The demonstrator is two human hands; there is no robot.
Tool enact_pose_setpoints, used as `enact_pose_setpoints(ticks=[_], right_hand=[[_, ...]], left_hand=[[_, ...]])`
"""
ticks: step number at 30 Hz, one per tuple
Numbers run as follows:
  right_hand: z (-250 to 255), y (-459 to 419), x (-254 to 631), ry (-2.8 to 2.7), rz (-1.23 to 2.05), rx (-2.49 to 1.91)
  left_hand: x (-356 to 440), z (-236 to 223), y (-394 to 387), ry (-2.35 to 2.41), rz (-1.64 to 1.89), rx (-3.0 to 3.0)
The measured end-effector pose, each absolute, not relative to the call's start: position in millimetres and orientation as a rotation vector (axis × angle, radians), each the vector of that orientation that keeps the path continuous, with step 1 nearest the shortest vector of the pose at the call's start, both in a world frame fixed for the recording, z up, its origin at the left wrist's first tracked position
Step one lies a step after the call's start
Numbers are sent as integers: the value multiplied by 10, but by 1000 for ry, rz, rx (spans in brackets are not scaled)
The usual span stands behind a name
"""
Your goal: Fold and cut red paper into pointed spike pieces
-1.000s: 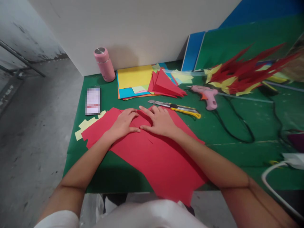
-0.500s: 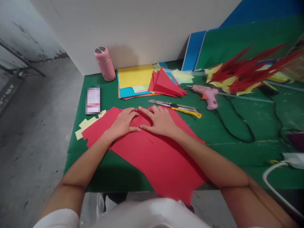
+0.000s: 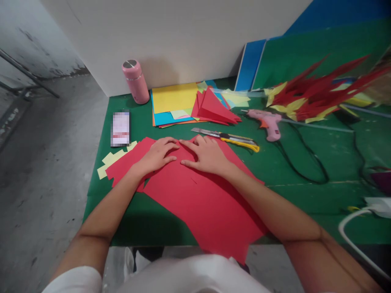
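Red paper sheets (image 3: 207, 207) lie overlapped across the front of the green table, one corner hanging past its near edge. My left hand (image 3: 159, 155) rests on the upper left part of the red paper, fingers stretched and thumb apart. Facing it, my right hand (image 3: 209, 156) lies spread on the same paper, its fingertips close to those of the left. Both hands are open and press on the paper without gripping it. Just beyond my right hand is a yellow-handled utility knife (image 3: 229, 139) with its blade out. Yellow paper pieces (image 3: 111, 160) stick out under the red sheets at left.
A phone (image 3: 120, 129) and a pink bottle (image 3: 136, 83) stand at the left. Behind are coloured sheets (image 3: 174, 97) and folded red triangles (image 3: 214, 108). A pink glue gun (image 3: 267, 122) with a looping cord lies right, near a red-and-yellow paper flame (image 3: 311, 95).
My left hand has flattened slightly and its thumb has drawn a little away from my right hand. The paper between the hands now lies flatter.
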State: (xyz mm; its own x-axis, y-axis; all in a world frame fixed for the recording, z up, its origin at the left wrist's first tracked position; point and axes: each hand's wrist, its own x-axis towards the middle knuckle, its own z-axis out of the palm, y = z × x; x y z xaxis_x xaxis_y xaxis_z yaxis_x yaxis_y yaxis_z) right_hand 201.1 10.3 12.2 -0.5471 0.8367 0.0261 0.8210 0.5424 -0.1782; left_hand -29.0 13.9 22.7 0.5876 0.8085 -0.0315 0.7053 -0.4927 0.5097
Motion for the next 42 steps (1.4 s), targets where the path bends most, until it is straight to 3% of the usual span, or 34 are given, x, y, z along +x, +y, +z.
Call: enact_pose_setpoints(ticks=[10,24,37,42], right_hand=[[275,90,2025,-2769,164,-1501],[725,171,2296,-2887,46,-1909],[320,289,2255,-2600,129,-1630],[230,356,2301,-2528,90,-1553]], left_hand=[[-224,291,60,1244,273,2328],[-241,264,70,1246,284,2352],[-2,180,-160,1421,78,2488],[34,178,-165,1449,148,2496]])
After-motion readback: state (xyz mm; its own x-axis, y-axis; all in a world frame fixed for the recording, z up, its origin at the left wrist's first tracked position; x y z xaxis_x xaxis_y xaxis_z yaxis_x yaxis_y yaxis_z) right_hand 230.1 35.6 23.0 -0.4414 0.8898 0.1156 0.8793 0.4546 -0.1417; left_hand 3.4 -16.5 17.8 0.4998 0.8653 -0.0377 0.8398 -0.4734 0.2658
